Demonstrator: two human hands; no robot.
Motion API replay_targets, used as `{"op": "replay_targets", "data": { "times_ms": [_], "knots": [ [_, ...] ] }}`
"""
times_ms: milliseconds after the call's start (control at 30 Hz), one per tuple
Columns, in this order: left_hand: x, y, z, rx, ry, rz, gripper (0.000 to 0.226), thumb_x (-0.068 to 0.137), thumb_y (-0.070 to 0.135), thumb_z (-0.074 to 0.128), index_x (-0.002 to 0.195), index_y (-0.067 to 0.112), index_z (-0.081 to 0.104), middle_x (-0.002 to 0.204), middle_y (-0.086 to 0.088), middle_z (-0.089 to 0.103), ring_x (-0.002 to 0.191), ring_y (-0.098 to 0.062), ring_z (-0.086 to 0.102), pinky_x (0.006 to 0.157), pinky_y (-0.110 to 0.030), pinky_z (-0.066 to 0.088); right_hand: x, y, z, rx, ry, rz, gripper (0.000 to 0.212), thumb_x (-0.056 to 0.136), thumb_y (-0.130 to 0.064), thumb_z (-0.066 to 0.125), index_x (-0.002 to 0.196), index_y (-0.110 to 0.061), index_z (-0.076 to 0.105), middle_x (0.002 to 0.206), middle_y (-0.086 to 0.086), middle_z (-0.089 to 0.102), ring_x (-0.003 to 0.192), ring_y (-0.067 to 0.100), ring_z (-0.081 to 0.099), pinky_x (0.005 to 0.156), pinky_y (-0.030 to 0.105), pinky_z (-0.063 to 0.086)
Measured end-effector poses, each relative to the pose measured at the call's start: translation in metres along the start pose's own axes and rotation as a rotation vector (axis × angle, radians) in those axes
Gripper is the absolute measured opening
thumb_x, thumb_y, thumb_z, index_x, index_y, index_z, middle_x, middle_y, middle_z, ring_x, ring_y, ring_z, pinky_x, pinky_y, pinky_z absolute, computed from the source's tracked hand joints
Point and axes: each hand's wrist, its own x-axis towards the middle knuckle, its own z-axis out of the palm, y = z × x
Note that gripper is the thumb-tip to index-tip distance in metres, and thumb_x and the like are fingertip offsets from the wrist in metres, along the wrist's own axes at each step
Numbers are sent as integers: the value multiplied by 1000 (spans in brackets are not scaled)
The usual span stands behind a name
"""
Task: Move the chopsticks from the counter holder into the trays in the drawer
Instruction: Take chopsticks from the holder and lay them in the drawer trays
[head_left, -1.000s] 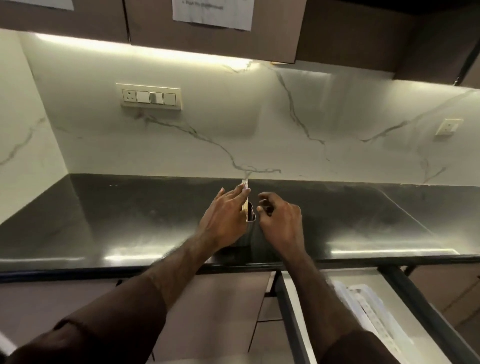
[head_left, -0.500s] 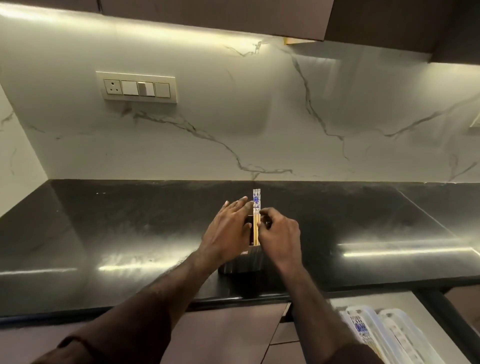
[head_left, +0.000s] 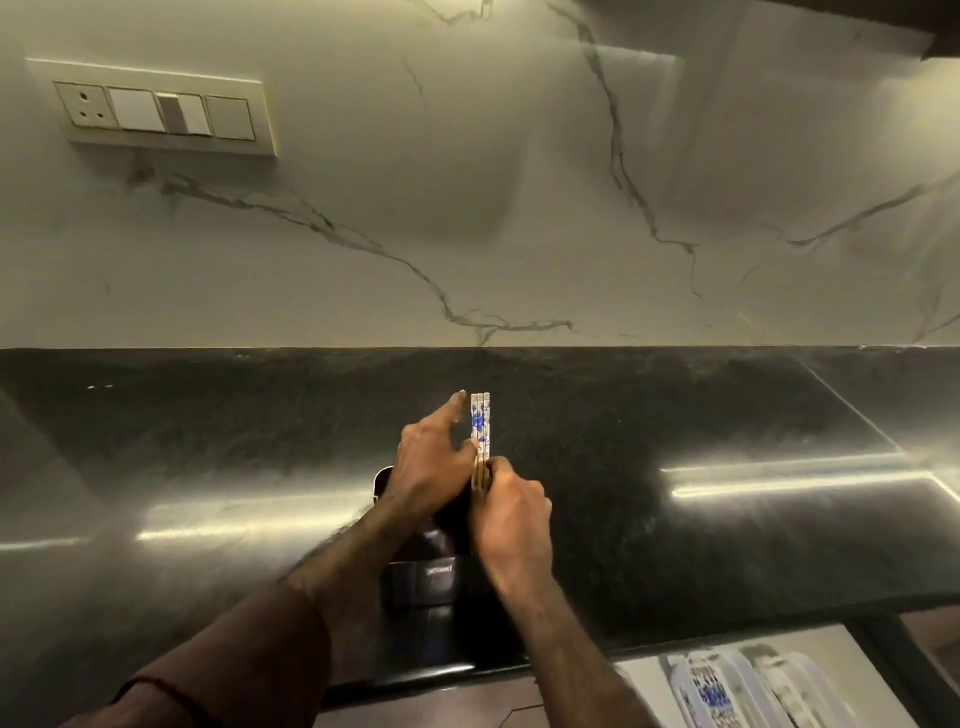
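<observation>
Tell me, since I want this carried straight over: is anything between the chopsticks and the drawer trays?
Nothing visible blocks the way. The right hand pinches the chopsticks above the dark holder; the left hand rests beside them. The trays lie uncovered in the open drawer, lower right, past the counter edge.

Both hands meet over the dark holder (head_left: 415, 577) on the black counter (head_left: 675, 415). The right hand (head_left: 511, 514) pinches a pair of chopsticks (head_left: 480, 426), blue-patterned tops upright. The left hand (head_left: 428, 467) presses against them, forefinger stretched forward. Bottom right, clear trays (head_left: 800, 686) lie in the open drawer (head_left: 644, 670), one holding blue-patterned chopsticks. A switch plate (head_left: 156, 109) sits on the marble wall.
</observation>
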Motion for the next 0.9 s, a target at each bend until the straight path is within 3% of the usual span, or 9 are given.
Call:
{"op": "replay_targets", "data": {
  "times_ms": [200, 367, 500, 600, 667, 700, 733, 800, 900],
  "knots": [
    [20, -8, 15, -219, -14, -115, 64, 80, 14, 75, 138, 19, 50, 111, -1, 73, 99, -4, 66, 91, -22, 49, 5, 0, 5, -51, 11, -42, 20, 99, -19, 48, 117, -17, 57, 89, -1, 71, 77, 13, 70, 64, 22, 55],
    [25, -10, 21, -382, -17, -204, 52, 77, 8, 78, 125, 16, 63, 101, -2, 75, 90, -8, 71, 91, -33, 55, 9, -1, 9, -59, 33, -27, 17, 98, -20, 45, 113, -20, 54, 89, 1, 71, 79, 18, 70, 59, 22, 40],
    [26, -13, 21, -450, -11, -226, 34, 74, 2, 79, 107, 8, 72, 94, -8, 76, 84, -13, 72, 84, -31, 58, 11, -3, 9, -40, 29, -4, 17, 98, -20, 46, 112, -19, 54, 90, 2, 71, 81, 21, 70, 64, 30, 49],
    [27, -14, 18, -512, -25, -237, 30, 73, -1, 79, 101, 7, 74, 90, -8, 76, 83, -17, 73, 82, -35, 59, 13, -4, 7, -15, 26, 19, 15, 97, -22, 51, 111, -21, 51, 91, -1, 70, 81, 17, 69, 52, 11, 37],
    [29, -12, 12, -555, -41, -238, 28, 73, -2, 79, 97, 10, 74, 87, -6, 77, 83, -18, 74, 83, -39, 59, 15, -4, 4, 14, 26, 29, 17, 95, -23, 56, 111, -22, 51, 89, -4, 69, 80, 14, 69, 43, 8, 32],
    [30, -10, 8, -582, -43, -237, 27, 73, -2, 79, 96, 12, 75, 86, -5, 77, 83, -19, 74, 82, -40, 59, 15, -4, 3, 30, 26, 26, 18, 94, -24, 59, 110, -22, 52, 89, -4, 69, 80, 14, 69, 46, 7, 35],
    [32, -7, 3, -606, -44, -231, 27, 73, -2, 79, 94, 14, 74, 86, -4, 77, 83, -19, 74, 82, -41, 59, 16, -3, 2, 50, 27, 16, 17, 93, -26, 61, 108, -22, 54, 88, -4, 70, 80, 13, 69, 53, 9, 42],
    [36, 0, -11, -632, -48, -189, 29, 73, 0, 79, 95, 18, 74, 88, -3, 77, 85, -17, 74, 82, -38, 59, 18, -3, -1, 105, 42, -7, 14, 91, -30, 65, 99, -21, 59, 84, -5, 70, 76, 11, 69, 66, 28, 57],
    [42, 19, -40, -653, -52, -103, 31, 73, 1, 78, 99, 16, 73, 90, -2, 77, 85, -17, 74, 78, -34, 60, 22, -8, -7, 174, 69, -57, 17, 89, -34, 66, 99, -20, 66, 87, -4, 73, 80, 11, 69, 75, 35, 58]
  ]
}}
